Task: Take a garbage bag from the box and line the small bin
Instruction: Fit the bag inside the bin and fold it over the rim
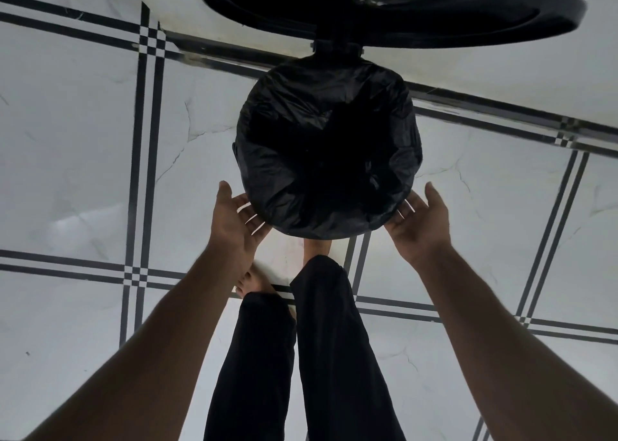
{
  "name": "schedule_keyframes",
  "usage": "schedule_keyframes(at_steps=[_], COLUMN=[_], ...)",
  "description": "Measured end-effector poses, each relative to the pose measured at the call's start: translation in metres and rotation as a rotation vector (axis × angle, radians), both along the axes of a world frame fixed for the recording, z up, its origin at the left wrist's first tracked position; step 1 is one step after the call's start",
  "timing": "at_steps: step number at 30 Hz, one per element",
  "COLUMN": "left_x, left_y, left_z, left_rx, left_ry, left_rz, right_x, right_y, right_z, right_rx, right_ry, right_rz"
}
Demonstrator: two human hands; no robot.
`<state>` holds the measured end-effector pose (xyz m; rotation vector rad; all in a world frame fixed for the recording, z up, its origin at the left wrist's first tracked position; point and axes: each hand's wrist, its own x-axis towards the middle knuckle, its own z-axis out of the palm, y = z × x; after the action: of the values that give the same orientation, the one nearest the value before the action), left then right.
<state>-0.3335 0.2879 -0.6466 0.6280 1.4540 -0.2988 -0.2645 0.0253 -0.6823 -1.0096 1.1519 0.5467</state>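
We are looking straight down at a tiled floor [83,139], white with dark double lines, and it fills most of the view. Against the wall stands the bin [334,72], its round lid [394,9] tipped up and back on the hinge, probably because one bare foot [317,248] is pressing a pedal under the near rim, which would free both of our hands. The other foot [255,281] rests on the floor behind it, below the black trousers [317,357].

The black garbage bag [329,149] is already in the bin: its mouth is spread over the rim all the way round and its middle sags down into the dark inside. We cannot see the box anywhere.

Our left hand [235,215] and right hand [419,218] sit at the near edge of the bin, one on each side, palms turned inward and fingers spread. Neither is closed on anything; the fingertips seem to touch the plastic just under the rim, though we cannot tell for sure. We judge they are there to smooth or tuck the overhang, so the lining looks almost finished.
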Motion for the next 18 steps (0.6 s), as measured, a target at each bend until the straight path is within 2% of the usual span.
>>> schedule_keyframes(at_steps=[4, 9, 14, 18], left_x=[0.000, 0.003, 0.009, 0.012], left_y=[0.003, 0.001, 0.002, 0.001], left_z=[-0.001, -0.001, -0.002, -0.001], left_rx=[-0.015, 0.099, 0.158, 0.188], left_ry=[-0.017, -0.039, -0.010, -0.023], left_rz=[-0.055, -0.110, 0.027, 0.031], right_x=[0.004, 0.015, 0.016, 0.016], right_y=[-0.008, -0.005, -0.005, -0.012], right_z=[0.006, 0.012, 0.016, 0.018], right_rx=[0.046, -0.026, -0.085, -0.046], right_ry=[-0.018, -0.012, -0.028, -0.081], right_rz=[0.038, 0.071, -0.011, -0.054])
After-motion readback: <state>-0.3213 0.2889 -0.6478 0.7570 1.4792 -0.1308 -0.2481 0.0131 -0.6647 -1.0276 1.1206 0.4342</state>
